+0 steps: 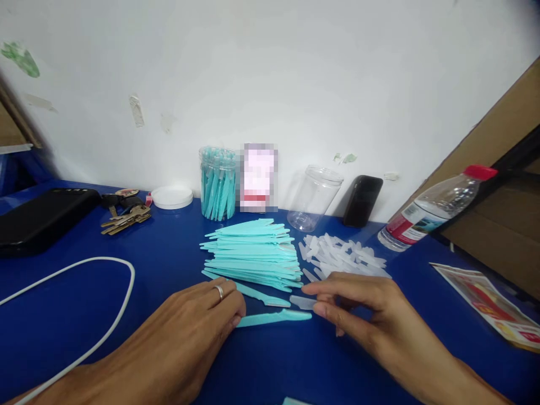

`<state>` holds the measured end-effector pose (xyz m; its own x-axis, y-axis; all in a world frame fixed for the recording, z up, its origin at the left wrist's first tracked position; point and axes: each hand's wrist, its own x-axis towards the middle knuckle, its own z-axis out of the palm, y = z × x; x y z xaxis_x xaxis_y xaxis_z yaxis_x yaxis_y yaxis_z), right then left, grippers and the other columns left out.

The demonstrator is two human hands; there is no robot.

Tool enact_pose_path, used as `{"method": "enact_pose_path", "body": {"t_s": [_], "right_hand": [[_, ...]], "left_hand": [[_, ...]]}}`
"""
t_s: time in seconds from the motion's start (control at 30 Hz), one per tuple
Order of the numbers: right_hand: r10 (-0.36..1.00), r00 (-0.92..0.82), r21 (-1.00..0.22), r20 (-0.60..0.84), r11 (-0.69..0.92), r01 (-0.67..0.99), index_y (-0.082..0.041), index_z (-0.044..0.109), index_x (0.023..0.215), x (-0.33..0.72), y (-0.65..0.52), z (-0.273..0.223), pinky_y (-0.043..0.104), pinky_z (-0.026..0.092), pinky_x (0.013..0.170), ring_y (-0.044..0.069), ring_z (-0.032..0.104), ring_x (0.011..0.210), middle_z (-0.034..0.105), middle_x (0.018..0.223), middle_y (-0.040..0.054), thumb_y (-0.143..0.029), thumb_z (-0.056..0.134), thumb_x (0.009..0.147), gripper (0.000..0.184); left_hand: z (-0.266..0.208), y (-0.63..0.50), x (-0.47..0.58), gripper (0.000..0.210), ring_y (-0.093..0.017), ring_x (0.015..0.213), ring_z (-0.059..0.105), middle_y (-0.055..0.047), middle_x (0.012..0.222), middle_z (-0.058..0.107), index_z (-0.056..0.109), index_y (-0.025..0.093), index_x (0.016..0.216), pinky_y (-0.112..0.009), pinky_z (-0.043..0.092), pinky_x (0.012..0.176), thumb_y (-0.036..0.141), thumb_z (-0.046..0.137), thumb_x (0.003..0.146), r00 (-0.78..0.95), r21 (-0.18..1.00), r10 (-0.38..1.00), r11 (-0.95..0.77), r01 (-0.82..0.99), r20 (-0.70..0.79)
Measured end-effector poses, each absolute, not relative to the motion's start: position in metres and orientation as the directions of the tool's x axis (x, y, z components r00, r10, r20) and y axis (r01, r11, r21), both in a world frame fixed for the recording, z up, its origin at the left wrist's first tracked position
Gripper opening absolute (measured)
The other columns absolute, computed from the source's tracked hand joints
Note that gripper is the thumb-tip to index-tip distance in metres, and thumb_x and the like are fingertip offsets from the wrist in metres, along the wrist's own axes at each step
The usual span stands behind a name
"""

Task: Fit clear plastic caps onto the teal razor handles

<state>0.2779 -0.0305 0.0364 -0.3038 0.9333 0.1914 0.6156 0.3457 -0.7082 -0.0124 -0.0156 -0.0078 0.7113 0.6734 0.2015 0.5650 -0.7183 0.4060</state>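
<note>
My left hand (206,320) is closed on a turquoise eyebrow razor (276,318), whose blade end points right. A second turquoise razor (264,295) lies just beyond it, partly behind the left fingers. Between thumb and fingertips, my right hand (358,315) pinches a translucent plastic blade cover (302,302) close to the razors' blade ends. Beyond the hands is a stacked pile of turquoise razors (253,253), lying side by side. Right of that pile is a heap of loose translucent covers (341,256).
At the wall stand a jar packed with razors (218,185), a pixelated lit screen (259,177), a tilted clear jar (314,197) and a dark phone (363,201). A bottle (434,208) leans at right. Left are a white lid (172,197), keys (126,219) and a white cable (130,275).
</note>
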Motion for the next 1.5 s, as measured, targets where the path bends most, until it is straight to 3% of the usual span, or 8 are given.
{"method": "enact_pose_path", "body": {"t_s": [0.17,0.57,0.87,1.1,1.33,1.5], "right_hand": [[0.932,-0.311,-0.732,0.186,0.343,0.589,-0.025,0.084,0.093,0.277,-0.029,0.040,0.025,0.049,0.059,0.015,0.069,0.068,0.077,0.080,0.0007,-0.028,0.067,0.096,0.017],[0.961,-0.191,-0.730,0.199,0.276,0.626,-0.025,0.082,0.085,0.278,-0.026,0.048,0.026,0.051,0.053,0.018,0.068,0.067,0.078,0.081,0.0024,-0.037,0.066,0.095,0.022],[0.954,-0.189,-0.715,0.233,0.300,0.631,-0.025,0.083,0.084,0.279,-0.026,0.048,0.027,0.049,0.052,0.018,0.066,0.064,0.078,0.080,0.0024,-0.033,0.064,0.094,0.022],[0.923,-0.284,-0.724,0.260,0.381,0.574,-0.025,0.082,0.088,0.272,-0.031,0.042,0.025,0.047,0.056,0.014,0.064,0.063,0.073,0.073,-0.0003,-0.026,0.065,0.096,0.019],[0.886,-0.391,-0.701,0.251,0.445,0.557,-0.022,0.080,0.095,0.269,-0.032,0.029,0.026,0.051,0.065,0.015,0.067,0.071,0.075,0.080,0.0016,-0.021,0.063,0.098,0.017],[0.884,-0.420,-0.695,0.203,0.433,0.574,-0.021,0.077,0.091,0.269,-0.032,0.029,0.024,0.050,0.060,0.014,0.066,0.069,0.075,0.077,0.0011,-0.018,0.064,0.096,0.014]], "left_hand": [[-0.006,-0.015,-0.012,0.029,-0.016,0.073,0.061,0.001,0.089,0.064,0.052,0.025,0.096,-0.029,0.045,0.068,0.025,0.028,0.113,0.639,0.503,0.743,-0.637,0.584,0.199],[0.001,-0.015,-0.009,0.023,-0.015,0.068,0.062,0.003,0.083,0.065,0.055,0.026,0.096,-0.025,0.047,0.064,0.026,0.037,0.110,0.575,0.499,0.775,-0.619,0.606,0.262],[0.000,-0.015,-0.010,0.022,-0.016,0.069,0.062,0.002,0.084,0.066,0.056,0.026,0.097,-0.025,0.049,0.064,0.026,0.038,0.110,0.573,0.493,0.770,-0.628,0.602,0.281],[-0.002,-0.018,-0.012,0.020,-0.015,0.073,0.064,0.002,0.089,0.069,0.058,0.026,0.101,-0.023,0.053,0.070,0.025,0.040,0.110,0.598,0.484,0.735,-0.670,0.563,0.320],[-0.023,-0.021,-0.029,0.023,-0.016,0.089,0.070,0.003,0.107,0.072,0.063,0.032,0.118,-0.021,0.056,0.085,0.017,0.053,0.104,0.672,0.452,0.702,-0.691,0.564,0.235],[-0.010,-0.028,-0.025,0.024,-0.018,0.103,0.068,0.001,0.112,0.070,0.064,0.032,0.116,-0.025,0.055,0.096,0.014,0.056,0.102,0.708,0.451,0.684,-0.695,0.560,0.174]]}}
